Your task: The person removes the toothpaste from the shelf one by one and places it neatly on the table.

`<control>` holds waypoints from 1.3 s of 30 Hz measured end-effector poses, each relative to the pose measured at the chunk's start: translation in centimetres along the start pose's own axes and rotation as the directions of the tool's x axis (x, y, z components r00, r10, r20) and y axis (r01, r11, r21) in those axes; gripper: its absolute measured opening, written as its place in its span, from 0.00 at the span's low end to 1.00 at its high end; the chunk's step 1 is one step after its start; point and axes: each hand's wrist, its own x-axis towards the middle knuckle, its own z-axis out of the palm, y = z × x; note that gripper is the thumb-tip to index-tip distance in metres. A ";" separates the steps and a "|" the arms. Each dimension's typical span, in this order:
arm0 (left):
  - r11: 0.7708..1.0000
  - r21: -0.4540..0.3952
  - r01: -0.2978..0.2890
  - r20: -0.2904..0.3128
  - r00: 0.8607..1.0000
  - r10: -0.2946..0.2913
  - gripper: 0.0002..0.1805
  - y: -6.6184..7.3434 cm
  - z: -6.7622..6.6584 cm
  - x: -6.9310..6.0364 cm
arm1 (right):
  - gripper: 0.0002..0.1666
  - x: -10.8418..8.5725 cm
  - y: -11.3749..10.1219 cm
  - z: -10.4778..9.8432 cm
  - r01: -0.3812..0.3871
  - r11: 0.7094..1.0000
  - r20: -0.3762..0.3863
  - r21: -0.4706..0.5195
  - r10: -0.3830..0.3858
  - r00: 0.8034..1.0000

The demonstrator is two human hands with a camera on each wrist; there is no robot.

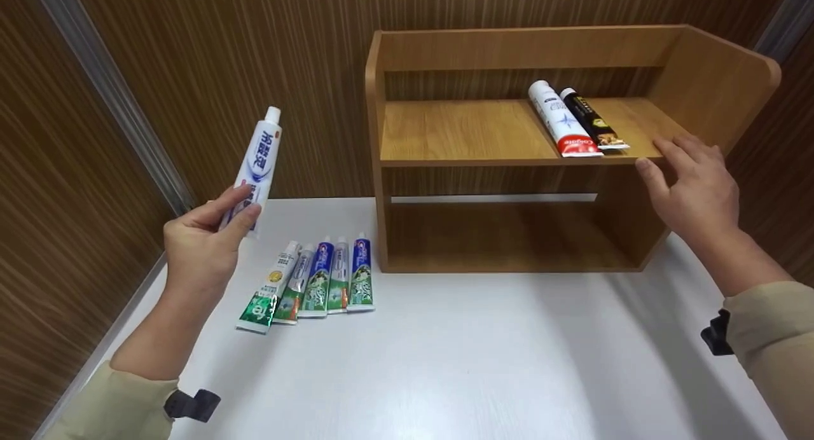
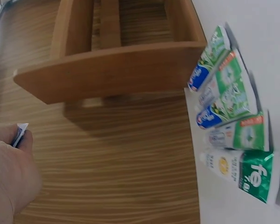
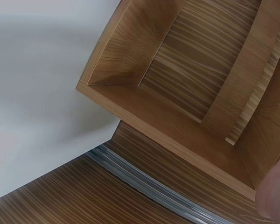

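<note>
In the head view my left hand (image 1: 205, 241) pinches a white toothpaste tube (image 1: 257, 157) with blue lettering, raised above the table with its cap upward. Only the tube's end (image 2: 20, 134) shows between thumb and finger in the left wrist view. My right hand (image 1: 696, 184) rests at the right end of the wooden shelf unit (image 1: 458, 131), fingers on the upper board, thumb near its front edge. Left of that hand lie a red-and-white Colgate tube (image 1: 563, 119) and a black toothpaste tube (image 1: 591, 117), side by side on the upper board.
Several toothpaste tubes lie in a row on the white table (image 1: 445, 357), left of the shelf unit; a green-and-white tube (image 1: 270, 286) is leftmost and a blue-and-green tube (image 1: 362, 275) rightmost. Wood-grain panels (image 1: 286, 58) stand behind and at the sides.
</note>
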 end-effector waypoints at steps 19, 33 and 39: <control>0.975 0.126 0.186 -0.049 0.982 -0.181 0.23 -5.2 -3.3 1.6 | 0.40 0.0 0.1 0.0 0.003 1.000 -0.005 0.000 -0.003 1.000; 0.935 0.164 0.315 -0.081 0.949 -0.305 0.24 -8.6 -4.9 2.0 | 0.40 0.0 0.0 0.0 0.006 1.000 0.000 0.008 -0.006 1.000; 0.926 0.202 0.320 -0.080 0.947 -0.310 0.24 -9.6 -5.1 2.0 | 0.39 0.1 0.0 0.0 0.012 1.000 -0.017 0.005 -0.012 1.000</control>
